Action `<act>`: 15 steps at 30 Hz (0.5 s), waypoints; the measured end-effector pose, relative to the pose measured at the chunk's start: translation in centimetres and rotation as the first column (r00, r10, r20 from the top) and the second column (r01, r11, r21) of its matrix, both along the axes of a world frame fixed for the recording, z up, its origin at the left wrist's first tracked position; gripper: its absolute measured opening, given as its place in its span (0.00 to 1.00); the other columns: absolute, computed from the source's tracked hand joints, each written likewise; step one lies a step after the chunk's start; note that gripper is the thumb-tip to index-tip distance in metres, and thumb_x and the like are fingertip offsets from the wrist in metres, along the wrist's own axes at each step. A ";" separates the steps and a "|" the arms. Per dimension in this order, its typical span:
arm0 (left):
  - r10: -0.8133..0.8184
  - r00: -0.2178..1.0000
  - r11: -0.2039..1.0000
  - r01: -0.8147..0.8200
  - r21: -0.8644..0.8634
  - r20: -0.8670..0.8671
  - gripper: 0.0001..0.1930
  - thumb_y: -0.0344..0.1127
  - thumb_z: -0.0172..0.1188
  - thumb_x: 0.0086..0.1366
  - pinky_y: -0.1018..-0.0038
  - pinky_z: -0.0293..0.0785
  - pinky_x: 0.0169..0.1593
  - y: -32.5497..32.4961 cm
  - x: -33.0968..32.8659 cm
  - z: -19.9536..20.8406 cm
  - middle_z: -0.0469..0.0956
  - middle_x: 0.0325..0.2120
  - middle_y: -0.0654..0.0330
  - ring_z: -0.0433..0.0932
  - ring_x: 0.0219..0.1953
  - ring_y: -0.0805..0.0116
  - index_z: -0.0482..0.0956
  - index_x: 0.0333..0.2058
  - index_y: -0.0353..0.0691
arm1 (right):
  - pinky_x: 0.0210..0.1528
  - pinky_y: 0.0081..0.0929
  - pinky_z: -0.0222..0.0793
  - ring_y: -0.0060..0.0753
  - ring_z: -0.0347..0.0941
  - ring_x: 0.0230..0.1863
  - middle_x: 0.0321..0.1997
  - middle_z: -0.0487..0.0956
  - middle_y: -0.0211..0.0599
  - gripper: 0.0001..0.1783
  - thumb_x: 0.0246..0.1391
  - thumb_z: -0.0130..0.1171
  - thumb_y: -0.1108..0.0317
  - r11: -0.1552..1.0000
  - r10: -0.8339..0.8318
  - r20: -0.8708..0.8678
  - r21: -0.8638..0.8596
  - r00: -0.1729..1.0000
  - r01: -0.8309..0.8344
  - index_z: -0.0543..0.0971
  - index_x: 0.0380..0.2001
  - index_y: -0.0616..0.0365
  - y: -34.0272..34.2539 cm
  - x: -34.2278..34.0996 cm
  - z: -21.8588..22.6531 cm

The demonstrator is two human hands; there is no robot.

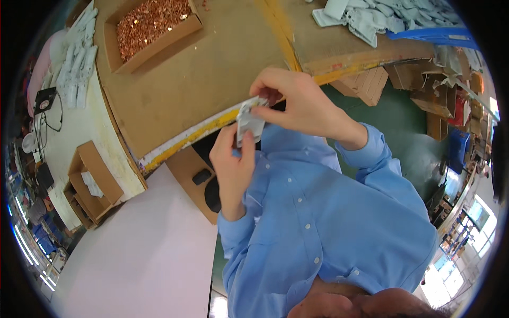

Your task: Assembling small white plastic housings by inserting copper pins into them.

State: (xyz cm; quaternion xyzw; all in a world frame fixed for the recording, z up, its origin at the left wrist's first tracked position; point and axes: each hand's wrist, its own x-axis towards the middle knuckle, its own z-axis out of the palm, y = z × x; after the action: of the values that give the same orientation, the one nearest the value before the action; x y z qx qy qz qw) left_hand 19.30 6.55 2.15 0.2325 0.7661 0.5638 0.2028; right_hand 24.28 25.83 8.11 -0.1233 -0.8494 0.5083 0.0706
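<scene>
The person in the blue shirt (323,222) holds a small pale grey plastic part (249,121) in front of the chest, just off the near edge of the cardboard-covered table (212,74). The left hand (233,159) grips the part from below, thumb and fingers closed on its lower end. The right hand (297,103) comes over from the right, fingertips pinched together on the part's upper edge. On the far left of the table stands an open cardboard box of small copper-coloured pieces (151,26). At the far right lies a heap of pale grey parts (382,18).
</scene>
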 end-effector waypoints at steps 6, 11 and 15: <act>0.405 0.911 0.905 -0.412 -0.102 -0.083 0.11 0.34 0.61 0.64 0.84 0.67 0.27 -4.9 -10.0 1.7 0.77 0.26 0.64 0.72 0.26 0.82 0.77 0.39 0.31 | 0.57 0.39 0.64 0.48 0.67 0.56 0.53 0.73 0.44 0.25 0.47 0.61 0.68 0.752 0.071 -0.094 0.659 0.993 0.009 0.73 0.51 0.57 9.9 -2.7 -3.2; 0.663 0.749 0.743 -0.661 0.100 0.027 0.15 0.36 0.62 0.62 0.82 0.65 0.22 -8.0 -23.2 -0.5 0.75 0.26 0.61 0.72 0.22 0.78 0.75 0.41 0.28 | 0.63 0.39 0.58 0.43 0.62 0.62 0.58 0.70 0.41 0.29 0.43 0.53 0.80 0.071 0.065 -0.006 0.997 0.998 0.002 0.70 0.53 0.55 20.4 -2.2 -5.1; 0.758 0.647 0.641 -0.763 0.088 0.088 0.18 0.34 0.64 0.60 0.81 0.71 0.25 -10.4 -32.5 -3.5 0.76 0.28 0.59 0.75 0.24 0.74 0.72 0.44 0.27 | 0.60 0.36 0.60 0.40 0.65 0.58 0.51 0.72 0.38 0.20 0.45 0.52 0.79 0.120 0.028 0.152 0.981 0.988 -0.154 0.72 0.44 0.56 23.9 -2.2 -6.2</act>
State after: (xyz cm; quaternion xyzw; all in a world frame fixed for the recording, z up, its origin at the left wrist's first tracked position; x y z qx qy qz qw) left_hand -13.21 -3.89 -1.35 -0.1112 0.7541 0.6453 -0.0503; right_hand 22.11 49.77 1.95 -0.0181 -0.9810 -0.1830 0.0626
